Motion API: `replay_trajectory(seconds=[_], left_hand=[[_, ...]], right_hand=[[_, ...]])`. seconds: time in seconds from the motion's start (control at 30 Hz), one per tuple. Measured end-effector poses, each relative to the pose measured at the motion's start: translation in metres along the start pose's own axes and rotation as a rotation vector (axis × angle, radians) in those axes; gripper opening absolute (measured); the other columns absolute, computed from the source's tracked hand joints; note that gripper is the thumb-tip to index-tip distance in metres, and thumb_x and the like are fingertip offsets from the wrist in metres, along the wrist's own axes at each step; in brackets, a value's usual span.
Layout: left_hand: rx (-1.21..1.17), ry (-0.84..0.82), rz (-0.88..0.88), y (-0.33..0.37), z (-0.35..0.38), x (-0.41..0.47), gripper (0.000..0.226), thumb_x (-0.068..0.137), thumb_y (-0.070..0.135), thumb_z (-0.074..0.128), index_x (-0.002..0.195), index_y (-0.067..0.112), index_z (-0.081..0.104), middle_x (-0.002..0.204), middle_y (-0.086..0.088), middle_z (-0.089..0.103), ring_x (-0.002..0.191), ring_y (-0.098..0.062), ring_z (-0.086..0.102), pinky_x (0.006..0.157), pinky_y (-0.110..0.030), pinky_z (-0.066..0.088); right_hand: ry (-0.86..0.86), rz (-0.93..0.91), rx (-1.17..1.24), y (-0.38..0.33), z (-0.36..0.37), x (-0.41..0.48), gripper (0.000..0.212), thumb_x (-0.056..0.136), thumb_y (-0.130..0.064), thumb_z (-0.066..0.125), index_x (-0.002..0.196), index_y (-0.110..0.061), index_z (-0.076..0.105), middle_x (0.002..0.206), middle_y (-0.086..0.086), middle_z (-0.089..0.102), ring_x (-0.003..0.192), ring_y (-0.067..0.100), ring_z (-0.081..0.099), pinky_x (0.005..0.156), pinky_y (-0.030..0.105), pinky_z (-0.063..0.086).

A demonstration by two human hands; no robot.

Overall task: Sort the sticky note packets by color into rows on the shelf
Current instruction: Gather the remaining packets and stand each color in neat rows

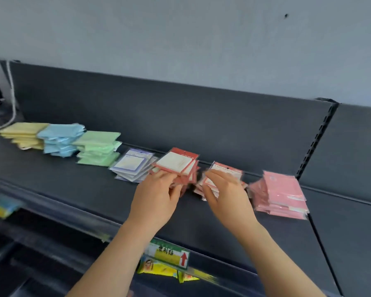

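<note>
Sticky note packets lie in colour stacks along the dark shelf (51,181): yellow (23,133), blue (59,139), green (96,147), purple-edged (133,166), red-edged (178,162) and pink (281,194). My left hand (159,194) grips the near edge of the red-edged stack, fingers curled round the packets. My right hand (225,189) lies over a smaller pile of red-edged packets (227,171), with fingers and thumb curled round the top one. The packets under both hands are partly hidden and blurred.
The shelf's dark back panel (180,116) rises right behind the stacks, with a slotted upright (317,138) at the right. A green and yellow price label (169,254) hangs on the shelf's front edge. White cables (11,99) run down at far left.
</note>
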State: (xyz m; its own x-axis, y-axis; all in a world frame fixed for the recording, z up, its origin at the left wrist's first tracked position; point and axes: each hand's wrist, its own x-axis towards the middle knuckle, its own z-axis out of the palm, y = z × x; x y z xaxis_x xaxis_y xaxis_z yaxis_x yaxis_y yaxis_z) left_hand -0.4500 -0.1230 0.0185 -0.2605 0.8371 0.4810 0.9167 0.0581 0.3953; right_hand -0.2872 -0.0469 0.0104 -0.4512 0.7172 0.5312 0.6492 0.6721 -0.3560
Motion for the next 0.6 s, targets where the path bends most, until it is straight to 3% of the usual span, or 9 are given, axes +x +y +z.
replay_trajectory(seconds=[0.1,0.2,0.43,0.6], left_hand=[[0.046,-0.011,-0.099,-0.032,-0.016,-0.006,0.032,0.095,0.033,0.055,0.123,0.02,0.064,0.118,0.001,0.065,0.108,-0.021,0.058,0.09,-0.037,0.049],[0.062,0.001,-0.173,-0.066,-0.031,-0.012,0.034,0.096,0.035,0.052,0.125,0.019,0.062,0.117,0.003,0.064,0.108,-0.02,0.056,0.091,-0.037,0.047],[0.003,0.068,-0.27,-0.161,-0.074,-0.012,0.039,0.096,0.037,0.051,0.131,0.021,0.058,0.123,0.004,0.06,0.109,-0.017,0.055,0.093,-0.036,0.047],[-0.025,0.072,-0.291,-0.254,-0.112,-0.001,0.041,0.096,0.039,0.051,0.133,0.021,0.056,0.126,0.005,0.059,0.112,-0.015,0.055,0.095,-0.032,0.046]], right_hand=[[-0.008,-0.07,0.075,-0.027,0.023,0.012,0.019,0.085,-0.015,0.066,0.104,-0.012,0.07,0.102,0.002,0.07,0.094,0.029,0.063,0.08,0.034,0.051],[-0.022,-0.111,0.102,-0.06,0.042,0.024,0.028,0.089,-0.018,0.065,0.116,-0.016,0.067,0.113,0.0,0.069,0.104,0.023,0.061,0.089,0.029,0.046],[-0.066,-0.166,0.126,-0.145,0.105,0.064,0.026,0.088,-0.017,0.064,0.112,-0.006,0.068,0.111,0.007,0.07,0.105,0.027,0.062,0.093,0.032,0.045],[-0.108,-0.137,0.186,-0.224,0.165,0.098,0.035,0.093,-0.024,0.058,0.126,-0.012,0.062,0.129,0.001,0.062,0.122,0.02,0.053,0.1,0.02,0.033]])
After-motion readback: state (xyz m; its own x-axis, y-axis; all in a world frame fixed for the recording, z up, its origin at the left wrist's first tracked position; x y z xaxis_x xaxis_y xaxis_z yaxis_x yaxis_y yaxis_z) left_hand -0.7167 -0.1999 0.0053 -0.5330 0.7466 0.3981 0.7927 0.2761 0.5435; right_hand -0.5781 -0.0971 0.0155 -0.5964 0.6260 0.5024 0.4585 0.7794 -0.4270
